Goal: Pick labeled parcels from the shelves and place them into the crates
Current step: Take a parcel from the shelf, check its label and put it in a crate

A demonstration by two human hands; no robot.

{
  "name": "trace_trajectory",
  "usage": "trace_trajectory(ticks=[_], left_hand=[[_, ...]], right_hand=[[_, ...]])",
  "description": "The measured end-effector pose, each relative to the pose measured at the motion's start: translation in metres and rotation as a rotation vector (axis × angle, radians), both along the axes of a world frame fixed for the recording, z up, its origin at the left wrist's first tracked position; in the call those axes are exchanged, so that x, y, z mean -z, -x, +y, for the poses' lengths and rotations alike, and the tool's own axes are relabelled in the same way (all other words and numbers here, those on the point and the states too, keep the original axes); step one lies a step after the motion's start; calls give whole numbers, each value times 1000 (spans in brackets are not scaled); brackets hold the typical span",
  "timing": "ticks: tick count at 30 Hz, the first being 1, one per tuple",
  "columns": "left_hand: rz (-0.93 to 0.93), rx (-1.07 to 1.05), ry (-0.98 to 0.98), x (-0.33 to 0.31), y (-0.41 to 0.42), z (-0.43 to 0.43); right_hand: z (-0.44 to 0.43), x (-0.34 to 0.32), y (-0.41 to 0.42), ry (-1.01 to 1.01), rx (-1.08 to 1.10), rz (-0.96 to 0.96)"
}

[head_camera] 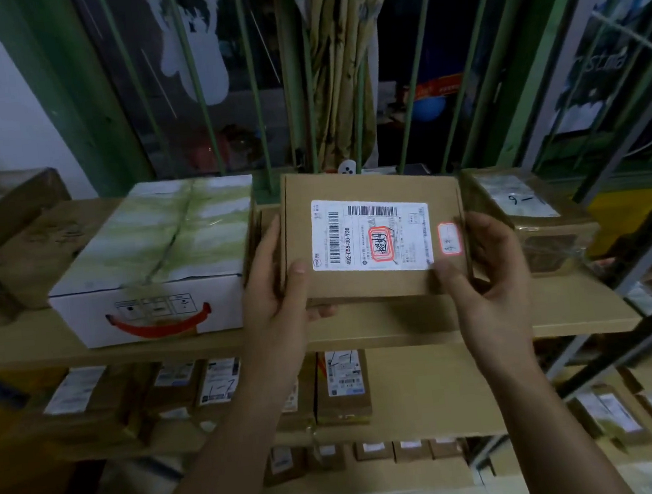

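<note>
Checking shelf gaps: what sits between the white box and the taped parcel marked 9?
Head view: the labeled brown parcel, held by the left hand and right hand.

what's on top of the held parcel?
White shipping label with barcodes, small red-edged sticker beside it, thumbs of left hand and right hand. Right thumb hides the label's corner.

A flat brown cardboard parcel, white barcoded shipping label facing up, sits level above the wooden shelf.
</note>
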State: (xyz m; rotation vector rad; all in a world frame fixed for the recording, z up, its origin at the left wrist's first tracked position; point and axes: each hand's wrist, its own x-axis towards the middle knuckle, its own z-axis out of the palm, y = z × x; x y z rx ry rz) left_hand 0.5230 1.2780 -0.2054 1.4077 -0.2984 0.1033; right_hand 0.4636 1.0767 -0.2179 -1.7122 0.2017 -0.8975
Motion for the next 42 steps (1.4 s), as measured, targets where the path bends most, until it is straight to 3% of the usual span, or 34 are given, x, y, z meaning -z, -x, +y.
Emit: trace_trajectory(ticks=[10, 18, 25, 36, 42], left_hand=[[78, 0, 89, 2, -13, -5], [20, 15, 124, -5, -9, 10], [-97, -94, 142, -13, 24, 39], [-1, -612, 100, 3, 119, 106], [149, -941, 17, 46, 214, 182]], right_hand=[[-3, 1, 5, -37, -9, 29], [-3, -5, 9, -158, -106, -9], [11, -18, 5, -172, -255, -29], [78, -5, 6, -278, -701, 50], [166, 30, 29, -215, -975, 253]])
